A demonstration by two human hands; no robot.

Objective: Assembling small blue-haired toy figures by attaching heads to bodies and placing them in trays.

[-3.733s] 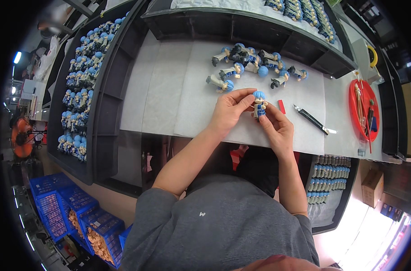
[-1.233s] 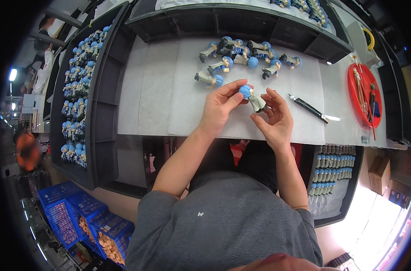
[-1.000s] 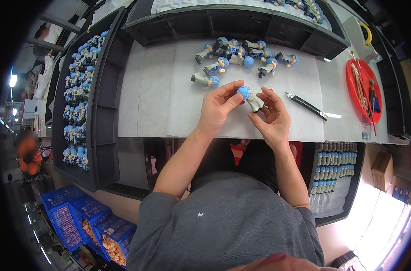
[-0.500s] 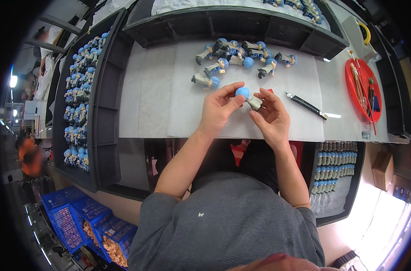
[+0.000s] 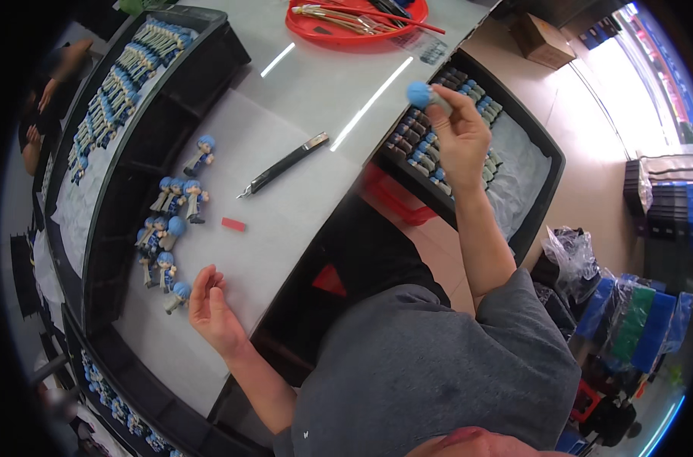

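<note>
Raised over the black tray (image 5: pixel 543 199) on the right, my right hand (image 5: pixel 462 137) pinches a small figurine (image 5: pixel 420 94) with a round blue head. Its pale body is mostly covered by my fingers. Rows of similar figurines (image 5: pixel 480 95) stand in that tray beneath the hand. My left hand (image 5: pixel 218 314) rests over the white-covered table (image 5: pixel 289 221), its fingers loosely bent and holding nothing I can see. Just beyond its fingertips lies a blue-haired figurine (image 5: pixel 177 297), one of several in a loose cluster (image 5: pixel 163 228). A small red block (image 5: pixel 233 225) lies near them.
A black-handled craft knife (image 5: pixel 285 164) lies mid-table, blade toward the cluster. At the far edge sits a red dish (image 5: pixel 339 30) with brushes and sticks. A deep black tray (image 5: pixel 118 198) of figurines borders the left. A cardboard box (image 5: pixel 543 39) stands beyond the right tray.
My head view has turned to the right. My right hand has carried the figurine from the table over to the right-hand tray. The left hand has let go of it and stays over the table.
</note>
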